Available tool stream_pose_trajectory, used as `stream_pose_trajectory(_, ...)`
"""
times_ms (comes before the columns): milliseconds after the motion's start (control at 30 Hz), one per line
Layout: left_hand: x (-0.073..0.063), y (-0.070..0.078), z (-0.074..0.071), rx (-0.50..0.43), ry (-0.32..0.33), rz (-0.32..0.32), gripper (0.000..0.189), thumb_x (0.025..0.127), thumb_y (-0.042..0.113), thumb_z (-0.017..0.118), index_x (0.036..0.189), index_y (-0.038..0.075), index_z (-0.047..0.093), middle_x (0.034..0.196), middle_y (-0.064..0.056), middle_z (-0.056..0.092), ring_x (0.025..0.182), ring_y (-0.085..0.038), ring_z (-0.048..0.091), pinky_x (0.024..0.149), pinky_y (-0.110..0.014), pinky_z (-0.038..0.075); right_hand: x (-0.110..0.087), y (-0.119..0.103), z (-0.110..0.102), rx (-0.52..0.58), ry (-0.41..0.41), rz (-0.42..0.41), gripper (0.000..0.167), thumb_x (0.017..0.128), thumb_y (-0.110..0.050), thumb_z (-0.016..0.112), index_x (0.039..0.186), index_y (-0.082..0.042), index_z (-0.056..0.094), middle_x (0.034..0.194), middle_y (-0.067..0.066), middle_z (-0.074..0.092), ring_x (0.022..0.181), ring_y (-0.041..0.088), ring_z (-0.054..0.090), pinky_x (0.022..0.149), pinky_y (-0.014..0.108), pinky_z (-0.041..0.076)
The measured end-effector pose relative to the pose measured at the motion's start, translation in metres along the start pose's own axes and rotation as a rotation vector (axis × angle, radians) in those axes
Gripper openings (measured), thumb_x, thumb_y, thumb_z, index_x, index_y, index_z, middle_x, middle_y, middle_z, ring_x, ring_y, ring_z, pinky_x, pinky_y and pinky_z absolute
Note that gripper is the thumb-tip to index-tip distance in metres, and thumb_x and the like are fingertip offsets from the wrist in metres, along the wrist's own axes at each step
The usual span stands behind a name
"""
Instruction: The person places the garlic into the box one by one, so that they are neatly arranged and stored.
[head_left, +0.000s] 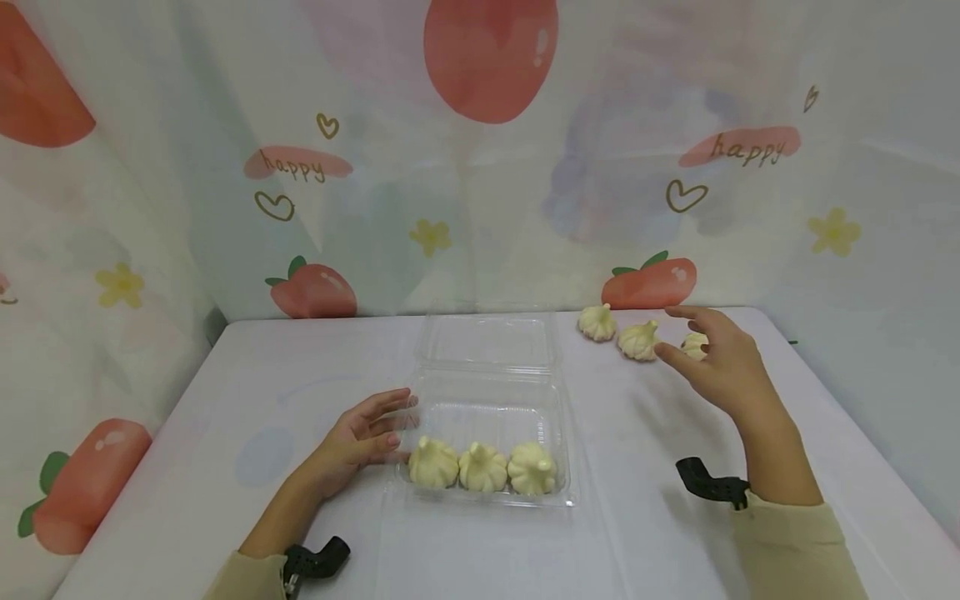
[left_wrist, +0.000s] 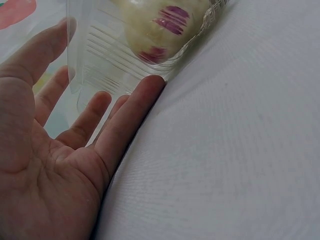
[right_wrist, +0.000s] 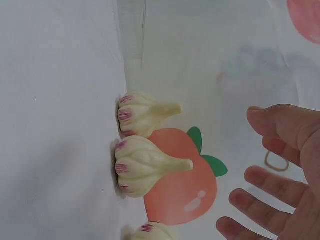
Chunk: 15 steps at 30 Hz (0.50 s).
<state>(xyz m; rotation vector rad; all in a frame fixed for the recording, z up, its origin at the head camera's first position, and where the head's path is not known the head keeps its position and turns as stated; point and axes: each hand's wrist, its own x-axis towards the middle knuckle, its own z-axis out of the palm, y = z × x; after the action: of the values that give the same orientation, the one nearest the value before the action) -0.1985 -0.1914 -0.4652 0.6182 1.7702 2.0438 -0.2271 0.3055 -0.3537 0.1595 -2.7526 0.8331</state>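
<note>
A clear plastic clamshell box [head_left: 487, 396] lies with its lid folded back, and three garlic bulbs [head_left: 483, 467] sit in a row along its near side. My left hand [head_left: 356, 442] rests at the box's left wall, fingers extended against the plastic; the left wrist view shows the fingertips [left_wrist: 150, 85] along its ribbed side. Over at the back right, my right hand [head_left: 720, 358] hovers with fingers spread and nothing held. Near it are three loose garlic bulbs [head_left: 638, 341]; one is partly hidden behind the hand. The right wrist view shows purple-streaked garlic [right_wrist: 145, 165] standing stem up.
A white cloth covers the table [head_left: 315, 358]. A printed curtain [head_left: 495, 208] with fruit and hearts hangs behind the back edge and down the sides. The raised lid [head_left: 487, 342] lies toward the back edge. Black wrist mounts [head_left: 708, 482] sit on both forearms.
</note>
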Motion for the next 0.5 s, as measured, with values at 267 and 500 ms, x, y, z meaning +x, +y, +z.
stream_pose_trajectory(267,0.0,0.0,0.0,0.0,-0.002,0.005,0.065,0.097,-0.001,0.058,0.154,-0.002,0.026,0.158,-0.026,0.027,0.136,-0.029,0.046,0.091,-0.05,0.056,0.002,0.011,-0.004,-0.018,0.037,0.07,0.059,0.095,-0.034,0.067,0.145,-0.009,0.048,0.146,0.024,0.046,0.13,0.048,0.044,0.096,0.066,0.044)
stream_pose_trajectory(500,0.0,-0.001,0.0,-0.002,-0.005,0.008,0.065,0.097,0.0,0.058,0.154,-0.002,0.026,0.158,-0.027,0.026,0.135,-0.027,0.047,0.091,-0.049,0.056,0.001,0.023,-0.005,-0.004,0.129,0.136,0.058,0.095,-0.031,0.066,0.145,-0.008,0.049,0.146,0.027,0.045,0.131,0.049,0.041,0.096,0.068,0.041)
